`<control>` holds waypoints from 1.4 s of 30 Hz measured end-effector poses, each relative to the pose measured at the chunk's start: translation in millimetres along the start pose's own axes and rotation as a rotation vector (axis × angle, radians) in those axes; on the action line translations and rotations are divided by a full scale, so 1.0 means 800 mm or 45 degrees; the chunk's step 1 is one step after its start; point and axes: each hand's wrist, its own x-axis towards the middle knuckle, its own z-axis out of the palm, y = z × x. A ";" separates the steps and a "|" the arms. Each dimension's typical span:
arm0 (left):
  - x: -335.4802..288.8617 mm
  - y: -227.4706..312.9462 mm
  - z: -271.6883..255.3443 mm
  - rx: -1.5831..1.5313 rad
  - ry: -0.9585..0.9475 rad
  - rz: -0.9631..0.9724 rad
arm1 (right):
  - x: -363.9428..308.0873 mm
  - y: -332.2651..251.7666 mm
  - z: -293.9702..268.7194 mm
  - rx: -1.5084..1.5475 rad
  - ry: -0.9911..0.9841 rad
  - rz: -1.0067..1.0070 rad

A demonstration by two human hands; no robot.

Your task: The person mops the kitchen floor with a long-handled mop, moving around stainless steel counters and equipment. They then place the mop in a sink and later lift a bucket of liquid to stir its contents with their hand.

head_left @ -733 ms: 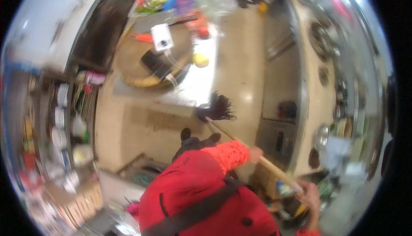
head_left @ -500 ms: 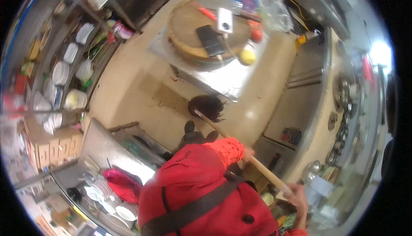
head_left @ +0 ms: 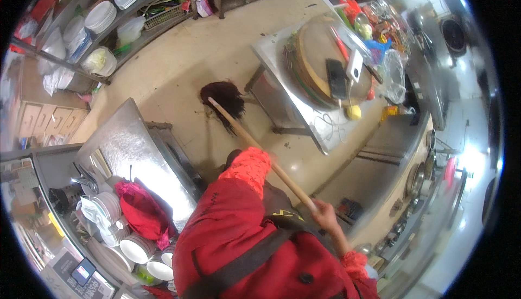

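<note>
I hold a mop with a long wooden handle (head_left: 244,135) that slants from lower right up to upper left. Its dark stringy head (head_left: 222,96) rests on the tan floor, just left of a steel table. My right hand (head_left: 325,215) is closed around the handle's near end. My left hand (head_left: 268,156) grips the handle further down; it is blurred and mostly hidden by my orange sleeve. A red jacket with a dark strap fills the lower middle of the view.
The steel table (head_left: 320,130) carries a round wooden chopping block (head_left: 317,54), a phone, a white device and a yellow fruit (head_left: 354,112). At my left stands a steel counter (head_left: 127,147) with stacked bowls (head_left: 108,208) and a red cloth (head_left: 142,212). Shelves of plates (head_left: 103,15) line the far left.
The view has swung round. The mop head has slid left across the floor, away from the table's edge. Both hands stay on the handle.
</note>
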 end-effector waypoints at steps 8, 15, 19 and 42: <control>-0.089 -0.153 -0.100 -0.089 0.440 -0.440 | 0.117 -0.168 0.021 -0.385 -0.042 -0.664; -0.113 -0.092 -0.026 -0.172 0.969 -0.159 | 0.071 -0.114 0.013 -0.722 -0.134 -0.810; -0.075 0.028 -0.010 -0.235 0.915 -0.230 | 0.017 -0.052 -0.063 -0.907 -0.151 -0.737; -0.030 0.471 -0.110 -0.007 0.868 0.268 | -0.288 0.042 -0.374 -1.043 0.513 -0.636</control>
